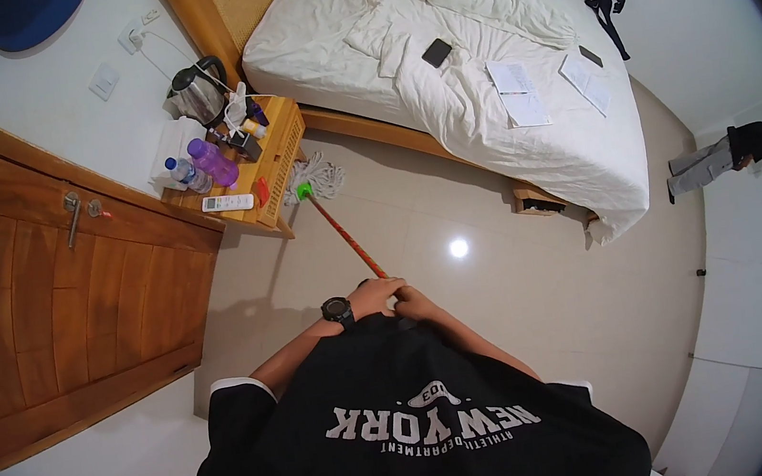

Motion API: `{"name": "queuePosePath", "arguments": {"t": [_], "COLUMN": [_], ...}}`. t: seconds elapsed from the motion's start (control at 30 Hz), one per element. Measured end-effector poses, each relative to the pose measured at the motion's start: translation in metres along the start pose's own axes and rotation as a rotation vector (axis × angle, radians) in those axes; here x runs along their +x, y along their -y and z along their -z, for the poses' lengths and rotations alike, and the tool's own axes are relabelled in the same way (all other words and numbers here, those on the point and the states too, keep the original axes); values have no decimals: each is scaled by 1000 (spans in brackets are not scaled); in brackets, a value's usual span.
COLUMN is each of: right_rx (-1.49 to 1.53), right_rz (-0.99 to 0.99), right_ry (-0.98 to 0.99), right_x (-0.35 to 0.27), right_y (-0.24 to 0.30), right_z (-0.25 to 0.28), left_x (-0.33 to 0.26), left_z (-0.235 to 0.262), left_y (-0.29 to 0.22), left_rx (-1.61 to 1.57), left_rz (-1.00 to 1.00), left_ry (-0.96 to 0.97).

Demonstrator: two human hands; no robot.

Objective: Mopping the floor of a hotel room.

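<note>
A string mop (344,238) with a red patterned handle stretches from my hands toward the nightstand. Its green socket and pale grey strings rest on the tiled floor beside the nightstand's front leg. My left hand (376,294), with a black watch on the wrist, is closed round the upper handle. Right against it, my right hand (414,305) is closed on the same handle. The top end of the handle is hidden by my hands and black shirt.
The wooden nightstand (270,180) bears a kettle (198,93), bottles and a white remote (227,202). A wooden door (69,279) is at left. Across the far side stands a bed (472,125) with papers and a phone. A person (726,156) stands at far right.
</note>
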State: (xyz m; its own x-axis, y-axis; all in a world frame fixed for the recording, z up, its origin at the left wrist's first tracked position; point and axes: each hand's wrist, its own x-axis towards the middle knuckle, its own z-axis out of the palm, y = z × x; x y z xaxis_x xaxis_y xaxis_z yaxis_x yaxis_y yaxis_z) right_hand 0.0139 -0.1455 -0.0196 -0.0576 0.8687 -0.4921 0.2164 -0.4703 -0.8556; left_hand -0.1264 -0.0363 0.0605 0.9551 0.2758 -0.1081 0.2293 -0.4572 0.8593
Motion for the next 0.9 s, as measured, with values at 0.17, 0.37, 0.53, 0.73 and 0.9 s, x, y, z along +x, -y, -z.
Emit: {"name": "queuePosePath", "arguments": {"t": [0.17, 0.37, 0.53, 0.73, 0.9], "right_rx": [81, 36, -56, 230, 186], "right_rz": [-103, -134, -123, 13, 112], "right_ry": [137, -159, -87, -3, -126], "right_x": [-51, 36, 16, -46, 2], "right_y": [75, -8, 5, 27, 18], "right_z": [21, -28, -18, -1, -25], "left_x": [-7, 3, -5, -7, -11], "left_z": [17, -3, -19, -2, -12], "left_y": [-43, 13, 25, -33, 11], "left_rx": [-136, 12, -11, -262, -89], "left_rz": [105, 125, 109, 48, 42], "left_ry": [105, 3, -19, 167, -7]}}
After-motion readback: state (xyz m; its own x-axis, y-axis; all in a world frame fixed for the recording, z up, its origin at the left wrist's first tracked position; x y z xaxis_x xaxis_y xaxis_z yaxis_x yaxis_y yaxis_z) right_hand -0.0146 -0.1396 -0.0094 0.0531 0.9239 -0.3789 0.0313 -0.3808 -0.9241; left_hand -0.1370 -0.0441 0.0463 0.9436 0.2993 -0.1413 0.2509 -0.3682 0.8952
